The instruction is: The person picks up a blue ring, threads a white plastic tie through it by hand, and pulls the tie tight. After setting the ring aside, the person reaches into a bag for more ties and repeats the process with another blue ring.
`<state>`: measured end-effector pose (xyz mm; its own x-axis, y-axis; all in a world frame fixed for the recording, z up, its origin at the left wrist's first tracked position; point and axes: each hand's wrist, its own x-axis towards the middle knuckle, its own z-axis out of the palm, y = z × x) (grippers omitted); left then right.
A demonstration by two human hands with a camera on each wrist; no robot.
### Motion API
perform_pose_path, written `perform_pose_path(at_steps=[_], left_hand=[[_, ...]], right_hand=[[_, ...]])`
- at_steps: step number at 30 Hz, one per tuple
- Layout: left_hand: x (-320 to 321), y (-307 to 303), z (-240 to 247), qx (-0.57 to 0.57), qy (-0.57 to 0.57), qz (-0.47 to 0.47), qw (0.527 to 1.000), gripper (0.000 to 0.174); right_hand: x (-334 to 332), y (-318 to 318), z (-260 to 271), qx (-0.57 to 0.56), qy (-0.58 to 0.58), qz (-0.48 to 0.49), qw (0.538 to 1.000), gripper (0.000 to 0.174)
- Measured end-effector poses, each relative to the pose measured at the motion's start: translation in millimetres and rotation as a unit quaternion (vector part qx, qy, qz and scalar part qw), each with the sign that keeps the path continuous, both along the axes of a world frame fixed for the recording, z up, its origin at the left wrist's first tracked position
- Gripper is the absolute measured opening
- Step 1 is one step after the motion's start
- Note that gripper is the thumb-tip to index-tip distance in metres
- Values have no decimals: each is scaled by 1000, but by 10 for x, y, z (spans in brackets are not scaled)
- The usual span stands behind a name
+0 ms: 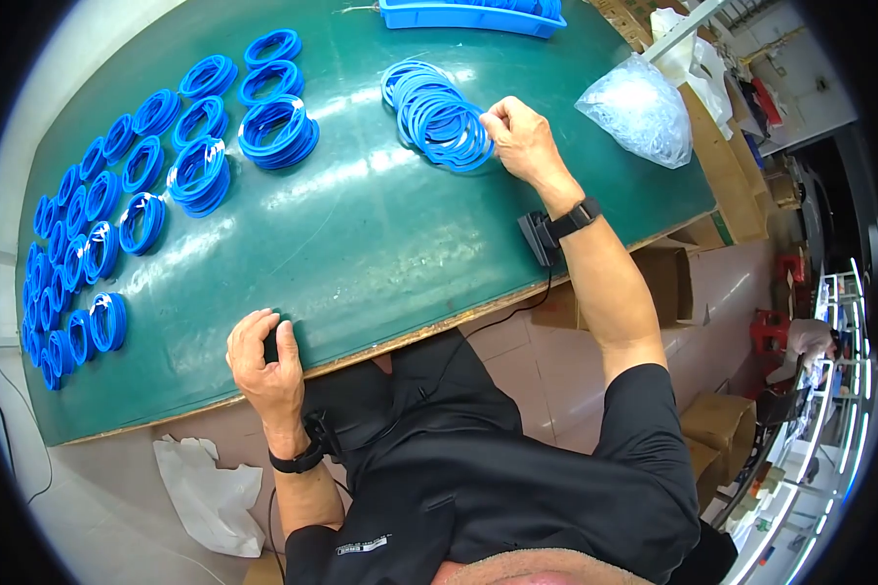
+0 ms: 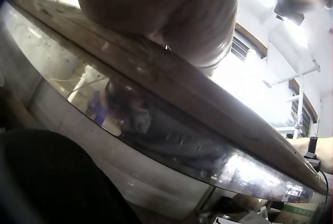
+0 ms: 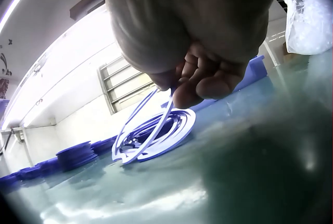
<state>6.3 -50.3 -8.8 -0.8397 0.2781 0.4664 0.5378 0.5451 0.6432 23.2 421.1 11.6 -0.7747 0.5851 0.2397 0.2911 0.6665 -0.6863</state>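
Observation:
A spread pile of blue rings (image 1: 439,115) lies on the green table (image 1: 361,244). At its right side the right hand (image 1: 522,141) pinches one ring between thumb and fingers. The right wrist view shows that ring (image 3: 167,110) raised at an angle above the other rings (image 3: 182,130), under the right hand (image 3: 192,36). The left hand (image 1: 266,370) rests at the table's front edge with fingers loosely bent, holding nothing. In the left wrist view the left hand (image 2: 161,15) is over the table edge, its fingers mostly hidden.
Many blue coil bundles (image 1: 200,175) stand in rows on the table's left side. A blue tray (image 1: 473,18) with blue rings is at the far edge. A clear plastic bag (image 1: 639,112) lies at the right, beside cardboard (image 1: 722,161). A cable (image 1: 512,317) hangs from the right wrist.

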Motion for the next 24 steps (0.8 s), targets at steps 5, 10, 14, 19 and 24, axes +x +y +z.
perform_pose_path(at_steps=[5, 10, 14, 19, 24], left_hand=[[6, -12, -22, 7, 1, -1, 1000, 17], [-29, -26, 19, -5, -3, -4, 1000, 17], [34, -2, 171, -2, -27, -40, 999, 19], [66, 224, 262, 44, -45, -104, 993, 24], [143, 368, 264, 108, -161, -102, 976, 29]], right_hand=[[182, -228, 145, -95, 45, 56, 993, 18], [472, -693, 344, -245, 50, 86, 964, 14], [717, -1255, 280, -312, 40, 128, 941, 10], [820, -1698, 236, -376, 61, 176, 908, 10], [836, -1964, 147, -439, 60, 212, 871, 13]])
